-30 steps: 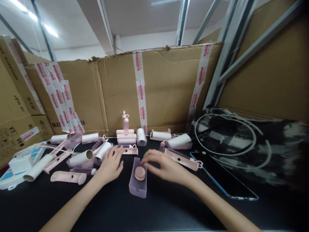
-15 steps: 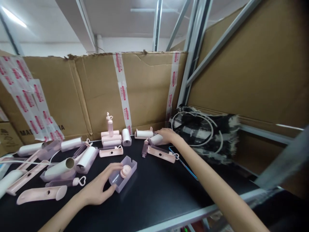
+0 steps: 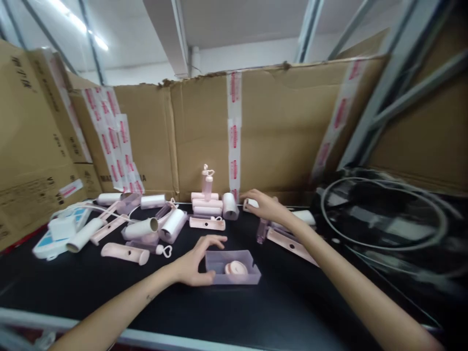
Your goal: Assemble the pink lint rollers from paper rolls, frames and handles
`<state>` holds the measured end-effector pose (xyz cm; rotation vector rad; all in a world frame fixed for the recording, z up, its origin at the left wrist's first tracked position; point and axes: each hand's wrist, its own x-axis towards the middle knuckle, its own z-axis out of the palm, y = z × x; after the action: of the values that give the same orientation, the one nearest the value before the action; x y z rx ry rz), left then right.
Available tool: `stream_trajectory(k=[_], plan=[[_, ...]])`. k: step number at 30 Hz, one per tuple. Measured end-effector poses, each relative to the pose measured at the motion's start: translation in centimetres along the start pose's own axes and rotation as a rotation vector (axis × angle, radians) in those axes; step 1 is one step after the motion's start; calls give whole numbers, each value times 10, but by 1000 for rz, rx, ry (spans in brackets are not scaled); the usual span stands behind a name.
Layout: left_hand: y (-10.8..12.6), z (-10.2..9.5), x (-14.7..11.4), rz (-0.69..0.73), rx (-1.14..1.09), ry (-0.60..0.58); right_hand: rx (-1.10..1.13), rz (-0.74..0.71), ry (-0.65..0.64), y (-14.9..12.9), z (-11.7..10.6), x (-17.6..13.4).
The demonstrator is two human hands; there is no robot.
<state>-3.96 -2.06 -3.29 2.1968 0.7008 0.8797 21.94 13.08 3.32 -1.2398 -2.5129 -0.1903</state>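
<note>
My left hand [image 3: 199, 261] is open around the left end of a translucent purple tray [image 3: 252, 279]. Its thumb is by the front corner, and its fingers reach over the back corner. Inside the tray lies a round, pale pink cap-like piece [image 3: 237, 268]. Farther back, my right hand [image 3: 268, 207] closes over a small white roll [image 3: 251, 203] near the cardboard wall. Its fingers partly hide that roll. Under my right forearm are another white roll [image 3: 305, 217], a pink half-shell holder [image 3: 290, 243] and a small purple tube [image 3: 262, 231].
Stacked pink holders [image 3: 206, 204] carry upright pink tubes. To the left lie several white rolls [image 3: 81, 235], pink shells [image 3: 125, 253] and a white-and-blue box [image 3: 60, 231]. Cardboard [image 3: 201, 131] walls the back; a coiled white cable [image 3: 325, 219] is at right.
My right hand has moved left from one white roll to another. The purple tray has turned to lie crosswise before me, with my left hand still at its end. The view has swung left.
</note>
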Motion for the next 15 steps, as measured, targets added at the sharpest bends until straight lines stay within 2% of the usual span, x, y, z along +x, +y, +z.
stream_trajectory(k=[3, 5, 7, 9, 11, 15], plan=[[22, -22, -2, 26, 184, 108, 153, -102, 109, -36, 5, 5], [43, -44, -9, 1, 309, 201, 335, -244, 129, -61, 2, -8], [62, -66, -23, -75, 460, 251, 447, -394, -61, -83, -7, -32], [72, -86, -43, -195, 649, 275, 476, -434, -277, -99, -16, -58], [69, -103, -64, -308, 800, 310, 463, -435, -347, -107, -21, -78], [39, -126, -87, -505, 996, 355, 365, -418, -275, -104, -15, -91]])
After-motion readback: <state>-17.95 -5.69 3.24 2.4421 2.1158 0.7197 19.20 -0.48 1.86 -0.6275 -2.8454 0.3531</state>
